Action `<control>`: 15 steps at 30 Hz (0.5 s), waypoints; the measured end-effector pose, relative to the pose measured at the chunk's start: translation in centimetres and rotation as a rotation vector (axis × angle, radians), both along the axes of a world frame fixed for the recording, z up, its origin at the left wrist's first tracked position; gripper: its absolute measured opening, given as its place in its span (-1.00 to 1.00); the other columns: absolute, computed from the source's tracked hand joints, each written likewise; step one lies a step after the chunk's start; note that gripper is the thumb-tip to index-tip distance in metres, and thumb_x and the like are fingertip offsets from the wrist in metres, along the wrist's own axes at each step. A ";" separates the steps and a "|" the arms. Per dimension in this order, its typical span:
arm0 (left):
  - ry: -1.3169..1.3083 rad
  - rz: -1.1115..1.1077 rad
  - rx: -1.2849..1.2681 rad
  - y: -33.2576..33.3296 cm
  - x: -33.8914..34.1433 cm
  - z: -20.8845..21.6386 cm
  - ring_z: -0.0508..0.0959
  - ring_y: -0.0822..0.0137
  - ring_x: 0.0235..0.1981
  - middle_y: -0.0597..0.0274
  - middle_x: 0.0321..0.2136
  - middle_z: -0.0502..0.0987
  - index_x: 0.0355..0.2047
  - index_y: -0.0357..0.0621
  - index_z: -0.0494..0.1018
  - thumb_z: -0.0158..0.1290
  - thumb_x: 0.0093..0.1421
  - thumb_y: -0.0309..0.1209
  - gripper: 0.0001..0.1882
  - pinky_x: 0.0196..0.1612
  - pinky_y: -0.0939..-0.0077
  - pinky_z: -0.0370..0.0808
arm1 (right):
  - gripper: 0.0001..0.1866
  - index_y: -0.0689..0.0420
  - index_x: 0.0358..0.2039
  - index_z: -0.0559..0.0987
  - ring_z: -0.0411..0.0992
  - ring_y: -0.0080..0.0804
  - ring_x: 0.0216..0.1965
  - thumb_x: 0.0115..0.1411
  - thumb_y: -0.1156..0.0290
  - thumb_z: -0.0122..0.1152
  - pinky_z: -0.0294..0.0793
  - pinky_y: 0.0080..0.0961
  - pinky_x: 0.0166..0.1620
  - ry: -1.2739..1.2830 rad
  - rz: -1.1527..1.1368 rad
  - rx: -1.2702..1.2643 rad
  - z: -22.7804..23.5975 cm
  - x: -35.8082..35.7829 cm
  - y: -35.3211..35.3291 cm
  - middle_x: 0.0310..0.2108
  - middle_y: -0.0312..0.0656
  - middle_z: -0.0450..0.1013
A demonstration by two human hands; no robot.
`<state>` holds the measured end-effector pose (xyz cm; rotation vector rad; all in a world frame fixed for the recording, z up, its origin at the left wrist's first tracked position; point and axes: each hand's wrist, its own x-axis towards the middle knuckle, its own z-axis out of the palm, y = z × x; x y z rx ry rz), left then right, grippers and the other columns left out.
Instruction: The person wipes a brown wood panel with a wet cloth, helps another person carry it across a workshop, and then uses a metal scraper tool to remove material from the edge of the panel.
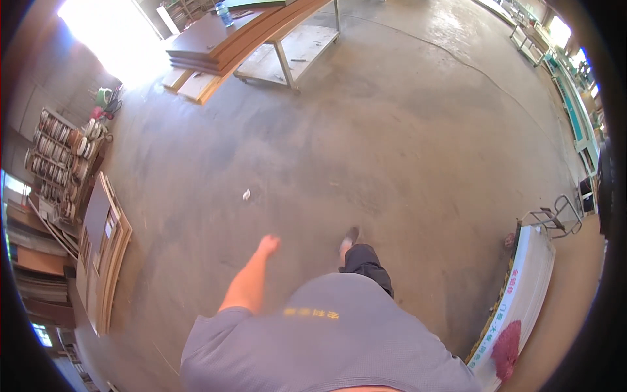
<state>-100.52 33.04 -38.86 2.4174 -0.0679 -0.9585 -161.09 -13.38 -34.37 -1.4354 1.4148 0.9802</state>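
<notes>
Head view puts the small white scrap [246,195] on the floor [392,163] ahead and slightly left of your left hand [269,245], the nearer one (your right hand is out of sight), its blurred fingers too unclear to tell spread from closed.

One hand [269,245], one shoe [349,240], one trouser leg [367,266] and one shirt [326,346] were counted. On the floor [392,144], one white scrap [246,195] was seen. One desk [313,49] was noted, as well as one bottle [225,14] and one red bundle [506,349]. At least two board stacks [101,242] were made out, though their boards [206,44] could not be reliably totalled. Many reels [57,149] were seen, too small to be counted exactly.
</notes>
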 end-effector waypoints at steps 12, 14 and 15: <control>-0.032 -0.223 -0.318 -42.2 49.7 20.6 0.48 0.29 0.18 0.18 0.13 0.54 0.26 -0.21 0.39 -0.03 0.47 -0.15 -0.50 0.26 0.41 0.36 | -0.73 0.22 -0.12 0.61 0.57 -0.41 -0.28 0.26 0.31 0.23 0.52 -0.47 -0.28 -0.596 -0.315 -0.140 2.0 72.0 -32.7 -0.33 -0.19 0.59; -0.071 -0.083 -0.442 -44.8 57.4 22.7 0.39 0.18 0.31 0.04 0.23 0.47 0.27 -0.21 0.40 -0.02 0.45 -0.08 -0.45 0.36 0.32 0.27 | -0.62 0.20 0.14 0.51 0.56 -0.43 -0.13 0.39 0.30 0.11 0.55 -0.44 -0.09 -0.949 -0.173 -0.050 10.7 91.8 -38.8 -0.07 -0.18 0.59; -0.117 -0.036 -0.509 -46.2 61.9 23.6 0.36 0.21 0.33 0.05 0.25 0.45 0.28 -0.21 0.38 -0.02 0.46 -0.10 -0.46 0.38 0.34 0.23 | -0.62 0.24 0.13 0.51 0.57 -0.43 -0.13 0.38 0.33 0.14 0.55 -0.44 -0.04 -1.089 -0.184 -0.012 16.1 99.6 -41.2 -0.07 -0.16 0.59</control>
